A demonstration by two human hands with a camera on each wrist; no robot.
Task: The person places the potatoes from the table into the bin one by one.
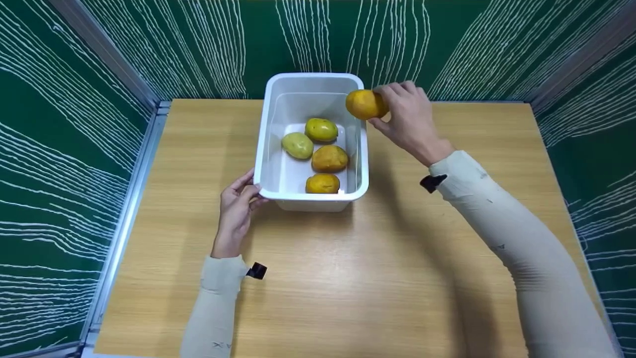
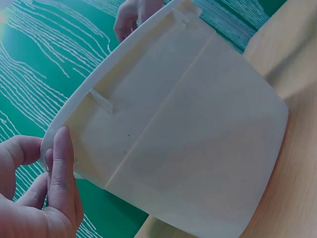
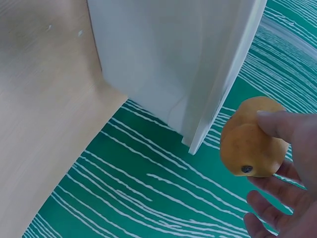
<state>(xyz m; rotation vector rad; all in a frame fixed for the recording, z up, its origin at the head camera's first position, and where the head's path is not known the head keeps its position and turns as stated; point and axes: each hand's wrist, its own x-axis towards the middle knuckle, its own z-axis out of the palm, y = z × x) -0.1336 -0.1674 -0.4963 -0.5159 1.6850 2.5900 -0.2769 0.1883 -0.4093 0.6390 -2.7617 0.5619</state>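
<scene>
My right hand holds a yellow-orange mango over the right rim of a white plastic bin. In the right wrist view the same mango shows a dark stem spot, with the thumb on its upper side and fingers beneath. My left hand pinches the bin's near left corner, thumb and fingers on either side of the rim. Inside the bin lie a green mango, a yellow-green mango, a larger orange mango and a yellow mango near the front wall.
The bin stands on a wooden table near its back edge. Green panels with white wavy lines rise behind and at both sides. A metal frame strip runs along the table's left side.
</scene>
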